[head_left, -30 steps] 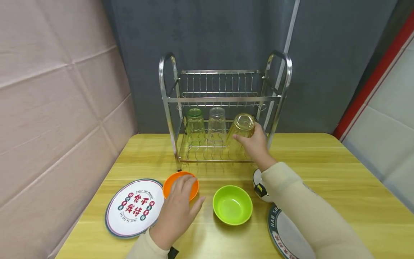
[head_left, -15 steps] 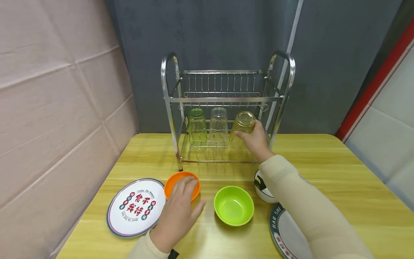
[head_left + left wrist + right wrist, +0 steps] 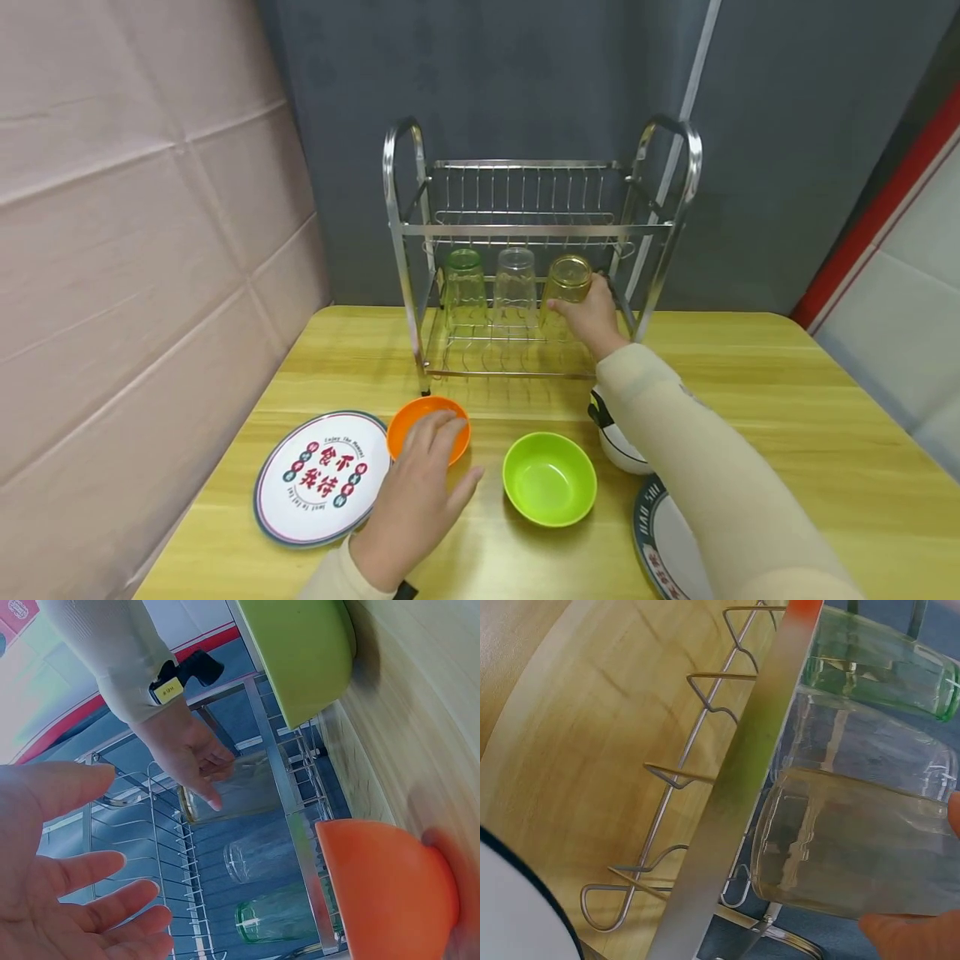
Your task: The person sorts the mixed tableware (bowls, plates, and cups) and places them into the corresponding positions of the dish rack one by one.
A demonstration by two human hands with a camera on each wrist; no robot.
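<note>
My fingers wrap an amber-tinted glass; centre frame stand a clear glass and a green glass. Lower down: an orange bowl, a lime bowl, a red-lettered white plate.

Staged kitchen corner: dish rack, bowls, plates on wooden table

Three upturned glasses side by side, yellowish glass nearest, clear glass, green glass, fingertips touching the yellowish one, steel rack bar, wooden surface
</note>
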